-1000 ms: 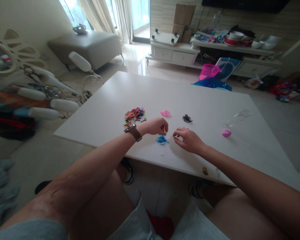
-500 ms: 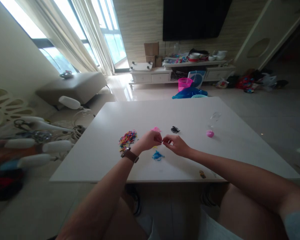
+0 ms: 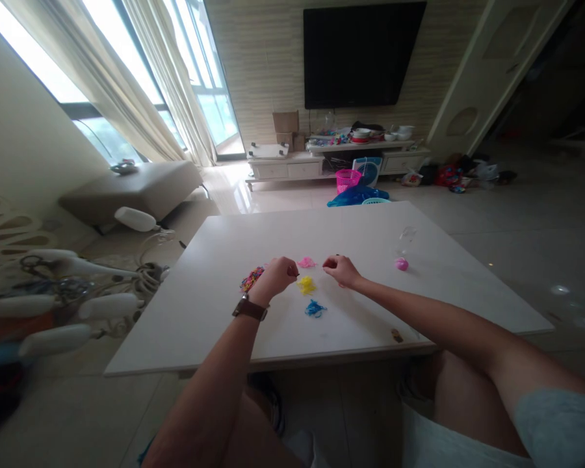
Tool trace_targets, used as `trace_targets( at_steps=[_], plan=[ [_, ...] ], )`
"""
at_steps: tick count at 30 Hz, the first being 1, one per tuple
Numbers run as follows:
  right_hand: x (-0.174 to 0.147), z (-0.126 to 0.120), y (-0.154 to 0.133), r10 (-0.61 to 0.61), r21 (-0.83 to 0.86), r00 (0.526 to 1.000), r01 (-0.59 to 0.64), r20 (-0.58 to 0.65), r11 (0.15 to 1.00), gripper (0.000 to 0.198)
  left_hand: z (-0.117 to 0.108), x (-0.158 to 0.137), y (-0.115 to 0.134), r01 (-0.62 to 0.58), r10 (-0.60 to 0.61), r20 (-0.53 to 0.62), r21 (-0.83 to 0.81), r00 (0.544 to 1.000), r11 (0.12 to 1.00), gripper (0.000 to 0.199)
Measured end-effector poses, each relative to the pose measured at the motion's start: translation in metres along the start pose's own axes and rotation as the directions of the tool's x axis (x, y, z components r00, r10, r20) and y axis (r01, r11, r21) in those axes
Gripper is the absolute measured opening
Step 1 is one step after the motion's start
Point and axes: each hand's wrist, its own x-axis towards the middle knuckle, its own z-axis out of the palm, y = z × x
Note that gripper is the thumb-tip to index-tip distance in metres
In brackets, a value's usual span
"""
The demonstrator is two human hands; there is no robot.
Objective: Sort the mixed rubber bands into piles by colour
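Note:
My left hand is closed in a pinch over the table, with a tiny dark tip at its fingers that is too small to name. Beside that hand lies a mixed heap of small colourful strips or bands, partly covered by it. My right hand also has its fingers pressed together, and whatever is in them cannot be made out. Between the hands sit a pink pile and a yellow pile, with a blue pile nearer me. A bit of black shows behind my right hand, which hides most of the black pile.
The white table carries a pink ball-like object and a clear plastic piece at the right. A small brown object lies by the near edge. White lamp arms stand close on the left.
My hands were touching over a small dark thing; now they are apart, left hand leftward and right hand rightward. The yellow pile has come into view. The camera has tilted up.

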Motion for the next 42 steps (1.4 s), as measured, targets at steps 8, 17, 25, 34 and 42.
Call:
trace_targets(
  at_steps=[8, 17, 25, 34, 42],
  plan=[
    [0.053, 0.015, 0.006, 0.136, -0.125, 0.991, -0.137, -0.018, 0.983, 0.008, -0.007, -0.013, -0.009, -0.008, 0.008, -0.027, 0.003, 1.000, 1.000, 0.014],
    [0.067, 0.035, -0.017, 0.120, -0.178, 0.993, -0.119, -0.002, 0.977, 0.008, -0.005, -0.001, 0.001, -0.006, 0.007, -0.038, 0.021, 0.999, 1.000, 0.015],
    [0.020, -0.010, -0.044, -0.009, -0.106, 0.992, 0.022, 0.123, 0.994, 0.009, 0.000, -0.003, 0.014, -0.029, 0.029, -0.046, 0.003, 0.999, 1.000, 0.016],
    [-0.025, -0.050, -0.065, -0.431, 0.007, 0.800, 0.472, 0.417, 0.882, 0.018, 0.009, -0.011, 0.017, -0.126, 0.121, -0.105, -0.041, 0.987, 0.991, 0.013],
    [-0.031, -0.048, -0.074, -0.507, -0.026, 0.700, 0.599, 0.503, 0.800, 0.022, 0.017, -0.010, 0.026, -0.173, 0.163, -0.101, -0.104, 0.981, 0.979, 0.010]
  ],
)
